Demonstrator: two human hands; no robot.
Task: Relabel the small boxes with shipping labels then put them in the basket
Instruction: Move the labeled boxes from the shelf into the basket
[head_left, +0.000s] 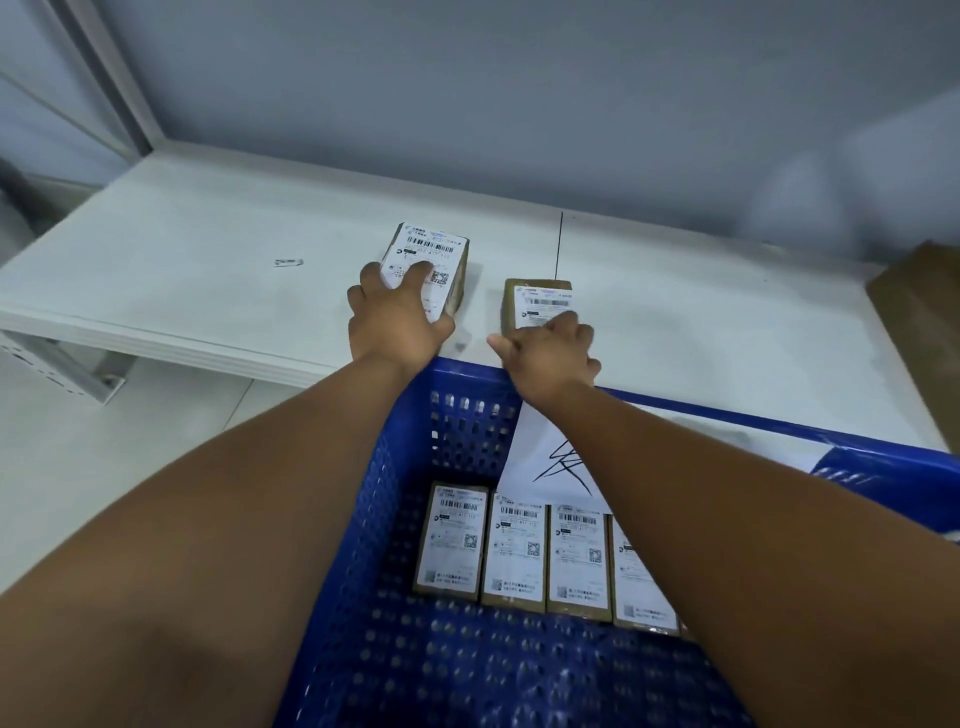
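Two boxes (427, 253) (540, 300) lie under the hands (396, 323) (551, 359), beyond the basket (363, 525).

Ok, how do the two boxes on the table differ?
The left box has a label covering nearly its whole top; on the right box brown cardboard shows along the left and far edges. The left box sits farther back; the right box lies nearer the basket. The left hand grips its box; the right hand only touches its box's top. Both are small brown cartons.
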